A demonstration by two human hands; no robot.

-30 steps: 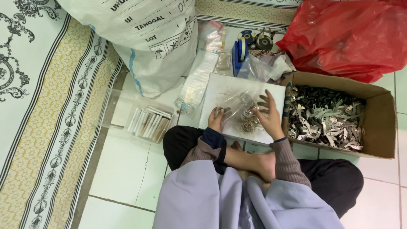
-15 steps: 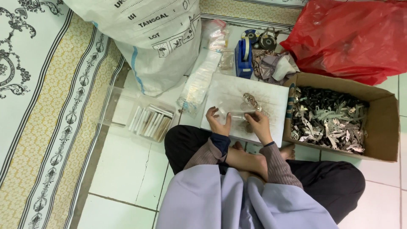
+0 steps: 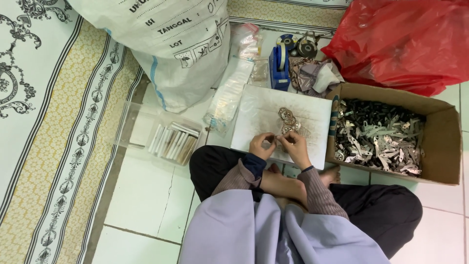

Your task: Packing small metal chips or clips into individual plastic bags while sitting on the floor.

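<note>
- Hands: I am holding my left hand (image 3: 262,145) and my right hand (image 3: 294,146) close together over the near edge of the white board (image 3: 254,117), fingertips pinched narrow on a small clear bag (image 3: 273,141); whether anything is inside it is too small to tell.
- Change: a second ago my fingers were spreading wide over the metal parts in the middle of the board; now both hands are sitting back at the near edge, closed on the bag. I am judging that gathering is finished and bag handling is in progress.
- Metal parts: a small pile of round metal pieces (image 3: 288,119) is lying loose near the board's middle, just beyond my fingertips, not touching them.
- Surroundings: a cardboard box (image 3: 442,146) of metal pieces is standing against the board's right edge; a clear tray of white sticks (image 3: 171,141) is lying well to the left; a blue tape dispenser (image 3: 280,66) is standing at the far edge.
</note>
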